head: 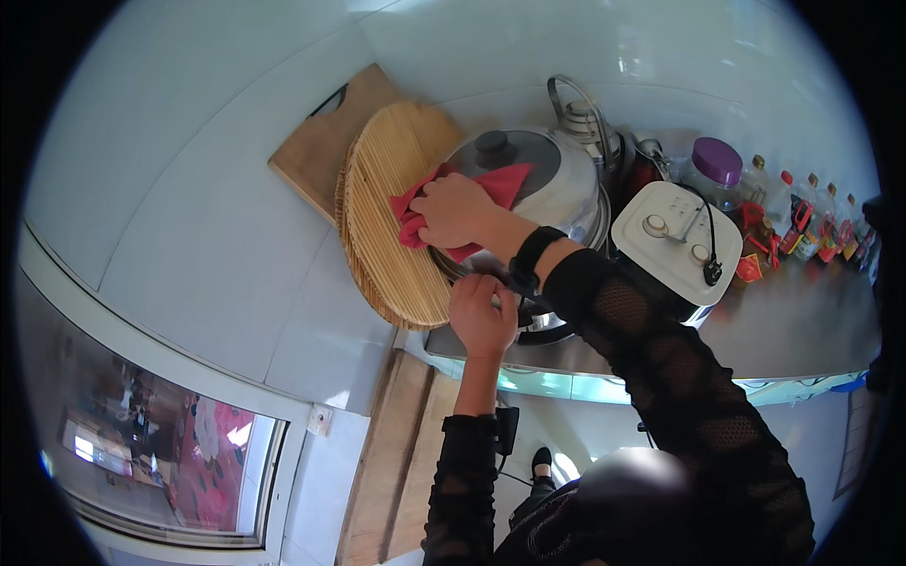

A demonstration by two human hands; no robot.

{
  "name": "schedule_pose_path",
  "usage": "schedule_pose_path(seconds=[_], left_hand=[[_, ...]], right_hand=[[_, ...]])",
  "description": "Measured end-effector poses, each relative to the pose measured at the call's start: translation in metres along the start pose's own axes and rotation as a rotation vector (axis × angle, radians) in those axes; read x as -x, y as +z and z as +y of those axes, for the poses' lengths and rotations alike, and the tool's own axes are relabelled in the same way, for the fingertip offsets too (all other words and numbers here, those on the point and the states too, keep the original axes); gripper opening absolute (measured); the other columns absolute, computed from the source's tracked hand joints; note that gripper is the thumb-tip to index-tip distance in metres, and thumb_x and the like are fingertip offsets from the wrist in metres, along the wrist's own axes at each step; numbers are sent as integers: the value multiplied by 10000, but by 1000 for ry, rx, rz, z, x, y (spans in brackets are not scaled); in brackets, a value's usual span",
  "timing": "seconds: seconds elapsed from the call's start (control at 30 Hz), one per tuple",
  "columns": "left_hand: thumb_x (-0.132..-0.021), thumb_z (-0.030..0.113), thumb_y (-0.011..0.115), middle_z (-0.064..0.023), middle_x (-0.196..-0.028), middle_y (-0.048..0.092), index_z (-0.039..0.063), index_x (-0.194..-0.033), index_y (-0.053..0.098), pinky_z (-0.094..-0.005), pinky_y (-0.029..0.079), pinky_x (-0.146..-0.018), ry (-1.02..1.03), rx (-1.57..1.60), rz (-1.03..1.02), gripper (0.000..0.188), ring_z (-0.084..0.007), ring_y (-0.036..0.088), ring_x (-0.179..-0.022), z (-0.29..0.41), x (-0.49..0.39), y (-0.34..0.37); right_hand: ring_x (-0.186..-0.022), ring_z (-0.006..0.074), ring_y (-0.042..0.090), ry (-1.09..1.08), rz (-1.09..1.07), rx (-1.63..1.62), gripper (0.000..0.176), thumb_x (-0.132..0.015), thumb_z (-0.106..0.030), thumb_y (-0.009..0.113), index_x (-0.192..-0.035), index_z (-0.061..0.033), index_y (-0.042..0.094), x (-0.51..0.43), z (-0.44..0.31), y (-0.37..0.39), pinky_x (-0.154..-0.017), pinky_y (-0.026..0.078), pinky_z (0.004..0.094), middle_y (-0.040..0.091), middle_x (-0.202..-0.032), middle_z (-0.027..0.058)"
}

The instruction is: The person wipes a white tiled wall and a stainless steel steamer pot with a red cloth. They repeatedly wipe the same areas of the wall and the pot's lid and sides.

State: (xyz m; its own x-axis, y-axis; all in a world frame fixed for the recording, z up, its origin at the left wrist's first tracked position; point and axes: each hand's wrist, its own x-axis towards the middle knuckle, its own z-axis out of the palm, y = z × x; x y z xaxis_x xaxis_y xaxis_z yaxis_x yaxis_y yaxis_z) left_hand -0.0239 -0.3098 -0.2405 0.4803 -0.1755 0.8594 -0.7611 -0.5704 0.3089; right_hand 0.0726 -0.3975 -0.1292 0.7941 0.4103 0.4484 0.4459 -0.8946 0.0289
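Observation:
A crumpled red cloth (506, 185) is in my right hand (456, 212), pressed against the left side of a large metal pot's domed lid (577, 173). The lid has a dark glass centre and a black knob (491, 141). My left hand (483, 315) is curled at the pot's near side, just below the right hand. Whether its fingers grip a part of the pot cannot be made out. Round plant-stalk lids or mats (386, 219) lean on the wall left of the pot, close to both hands. My right forearm hides part of the pot's front.
A wooden cutting board (333, 141) leans behind the mats. Behind and right of the pot stand a kettle (584, 120), a white-topped appliance (676, 240) with its plug on top, a purple-lidded jar (716, 163) and several bottles (807, 212). The metal counter (793, 332) ends in front of me.

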Motion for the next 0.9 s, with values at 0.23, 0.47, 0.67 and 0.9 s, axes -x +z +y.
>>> schedule_pose_path(seconds=[0.23, 0.47, 0.67, 0.9], left_hand=[[-757, 89, 627, -97, -781, 593, 79, -706, 584, -436, 468, -651, 7, -5, -28, 68, -330, 573, -755, -7, 2, 2], [-762, 83, 630, -101, -765, 579, 63, -701, 581, -436, 465, -643, 21, -16, -2, 80, -329, 571, -752, -8, 3, 3], [-765, 77, 631, -94, -757, 573, 68, -698, 576, -429, 462, -660, -3, 13, -21, 87, -323, 567, -753, -3, 2, 0], [-764, 83, 630, -89, -758, 579, 79, -695, 577, -426, 464, -669, -34, 26, -10, 87, -317, 569, -768, -1, 1, 1]], right_hand=[[-988, 290, 651, -32, 70, -62, 368, -846, -357, 622, -1081, -84, 692, 26, -3, -5, -905, 493, 411, 680, -977, 126], [-959, 298, 653, -129, 244, -249, 379, -757, -335, 675, -1034, -77, 697, 74, 20, -27, -888, 505, 411, 680, -963, 109], [-980, 342, 642, -60, 359, -386, 407, -736, -291, 673, -1061, -47, 687, 96, 54, -34, -877, 509, 441, 685, -1011, 140], [-1018, 369, 631, 281, 414, -463, 367, -805, -299, 635, -1110, -99, 670, 107, 97, -42, -887, 506, 438, 685, -1086, 143]])
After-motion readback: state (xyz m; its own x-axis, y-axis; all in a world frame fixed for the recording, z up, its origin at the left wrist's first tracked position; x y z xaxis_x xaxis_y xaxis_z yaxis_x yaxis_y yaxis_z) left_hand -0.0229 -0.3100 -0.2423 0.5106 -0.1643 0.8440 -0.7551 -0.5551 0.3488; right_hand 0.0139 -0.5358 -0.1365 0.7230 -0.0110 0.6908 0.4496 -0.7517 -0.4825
